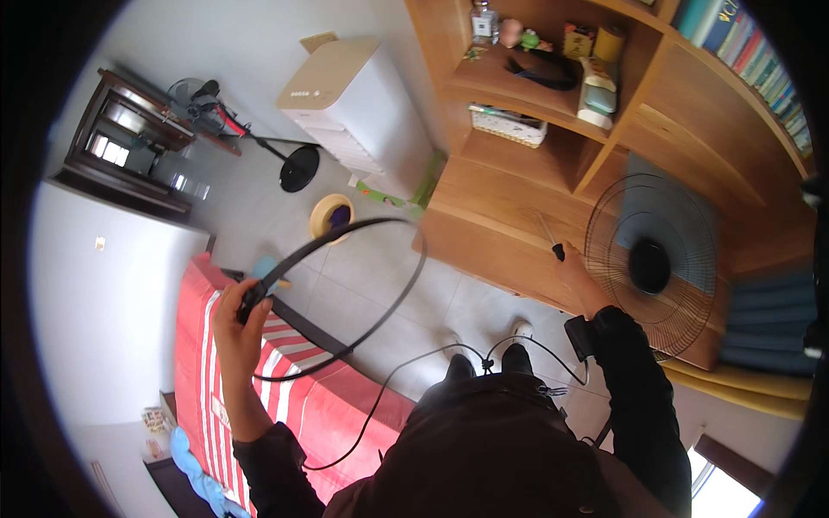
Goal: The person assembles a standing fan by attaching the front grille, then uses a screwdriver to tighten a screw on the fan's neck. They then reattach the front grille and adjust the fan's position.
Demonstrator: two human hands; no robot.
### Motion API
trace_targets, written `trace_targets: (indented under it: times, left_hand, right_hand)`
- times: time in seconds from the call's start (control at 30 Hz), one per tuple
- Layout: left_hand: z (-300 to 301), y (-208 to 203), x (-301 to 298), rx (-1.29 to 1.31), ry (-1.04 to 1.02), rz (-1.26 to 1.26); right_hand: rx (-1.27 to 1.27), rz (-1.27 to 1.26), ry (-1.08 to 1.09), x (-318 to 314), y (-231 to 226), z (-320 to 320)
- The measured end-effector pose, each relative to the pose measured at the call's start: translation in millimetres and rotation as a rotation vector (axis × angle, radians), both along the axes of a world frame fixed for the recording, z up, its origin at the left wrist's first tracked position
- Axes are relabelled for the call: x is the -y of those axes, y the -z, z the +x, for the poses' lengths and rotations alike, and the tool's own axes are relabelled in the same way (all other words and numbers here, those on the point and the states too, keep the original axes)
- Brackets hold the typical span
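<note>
Raised on the left, my left hand [235, 326] is closed around the thick joint of a black fan-guard ring [380, 321]. The ring hangs in the air above the floor and the bed's edge. My right hand [580, 274] grips a screwdriver [558, 251] by its black handle, its thin metal shaft pointing up and away over the wooden bench. Right beside that hand lies a round wire fan grille [652, 263] with a black centre disc, flat on the bench. Whether my wrist touches the grille is hard to see.
A red striped bed cover [345, 423] lies at the lower left. Beyond are a yellow basin [332, 217], a white cabinet [367, 121] and a standing fan [298, 168]. The wooden shelf [518, 86] holds small objects. A thin black cable [380, 388] hangs across my front.
</note>
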State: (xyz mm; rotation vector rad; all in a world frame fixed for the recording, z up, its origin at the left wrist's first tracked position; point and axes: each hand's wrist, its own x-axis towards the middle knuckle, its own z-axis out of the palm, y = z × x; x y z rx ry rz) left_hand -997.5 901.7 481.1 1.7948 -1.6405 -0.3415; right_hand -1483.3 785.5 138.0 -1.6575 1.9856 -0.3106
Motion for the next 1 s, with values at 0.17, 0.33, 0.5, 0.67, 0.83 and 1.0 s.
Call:
trace_targets:
  times: [0.17, 0.33, 0.5, 0.67, 0.83, 1.0]
  left_hand:
    - [9.5, 8.9, 15.4, -0.041, -0.053, -0.022]
    - [7.4, 6.2, 34.4, -0.116, -0.114, -0.008]
    - [6.7, 11.8, 49.3, -0.114, -0.060, -0.021]
    - [-11.6, 33.5, 68.1, -0.290, -0.092, 0.103]
    - [-52.8, 47.8, 72.4, -0.057, 0.131, 0.153]
    - [-65.9, 27.9, 57.5, 0.112, 0.175, 0.242]
  right_hand:
    - [0.073, 0.076, 0.191, -1.3, 4.7, 13.1]
    - [0.217, -0.435, -0.070, -74.2, -61.3, -29.2]
    - [-0.286, -0.132, -0.002, -157.1, -66.4, -72.6]
    - [-0.406, 0.018, -0.013, -176.9, -48.1, -86.2]
    - [-0.034, -0.402, -0.223, -131.9, -75.7, -50.7]
    - [0.115, -0.259, -0.560, -22.4, -40.9, 44.4]
